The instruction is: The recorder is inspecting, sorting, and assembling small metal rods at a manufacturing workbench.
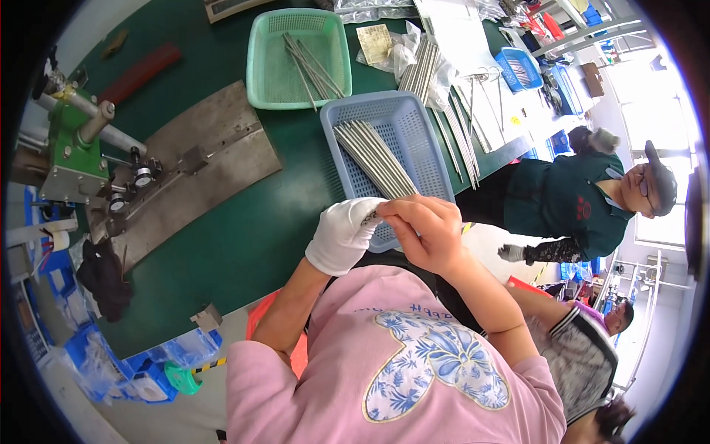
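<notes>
Close to us, our left hand [342, 235] and right hand [429, 231] meet, curled; what they hold we cannot tell. Beyond, rods [376, 161] lie in the blue basket [407, 133]; we should pinch gently.

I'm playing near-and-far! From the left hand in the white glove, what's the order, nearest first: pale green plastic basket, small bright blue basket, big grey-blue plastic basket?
Head view, from the left hand:
1. Grey-blue basket: just ahead, rightward.
2. Pale green basket: farther ahead, slightly left.
3. Small bright blue basket: far right.
</notes>
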`<state>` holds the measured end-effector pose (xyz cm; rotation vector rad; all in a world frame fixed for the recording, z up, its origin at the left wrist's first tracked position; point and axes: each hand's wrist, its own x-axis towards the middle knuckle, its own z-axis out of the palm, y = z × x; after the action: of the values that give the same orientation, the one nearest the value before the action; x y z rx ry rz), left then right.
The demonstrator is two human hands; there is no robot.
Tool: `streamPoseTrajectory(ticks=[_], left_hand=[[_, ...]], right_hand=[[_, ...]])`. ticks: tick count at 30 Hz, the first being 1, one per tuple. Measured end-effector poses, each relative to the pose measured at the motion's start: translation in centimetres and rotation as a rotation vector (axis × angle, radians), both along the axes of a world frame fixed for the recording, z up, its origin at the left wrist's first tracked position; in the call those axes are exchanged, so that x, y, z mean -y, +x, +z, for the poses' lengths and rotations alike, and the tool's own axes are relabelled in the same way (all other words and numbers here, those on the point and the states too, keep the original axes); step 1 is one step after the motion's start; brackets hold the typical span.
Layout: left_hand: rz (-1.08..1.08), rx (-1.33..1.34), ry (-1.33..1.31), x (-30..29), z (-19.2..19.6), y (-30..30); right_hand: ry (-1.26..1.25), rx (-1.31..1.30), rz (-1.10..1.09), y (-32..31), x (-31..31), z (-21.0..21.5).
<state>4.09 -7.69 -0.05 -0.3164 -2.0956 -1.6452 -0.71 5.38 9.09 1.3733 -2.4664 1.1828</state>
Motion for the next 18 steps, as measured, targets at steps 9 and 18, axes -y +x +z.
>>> streamPoseTrajectory(ticks=[9,18], left_hand=[[-0.047,0.005,0.054,-0.1,-0.1,-0.2],[-0.031,0.004,0.029,0.0,0.2,-0.3]], right_hand=[[0.045,-0.156,0.032,0.3,0.0,0.0],[-0.039,0.004,-0.019,-0.1,0.1,0.6]])
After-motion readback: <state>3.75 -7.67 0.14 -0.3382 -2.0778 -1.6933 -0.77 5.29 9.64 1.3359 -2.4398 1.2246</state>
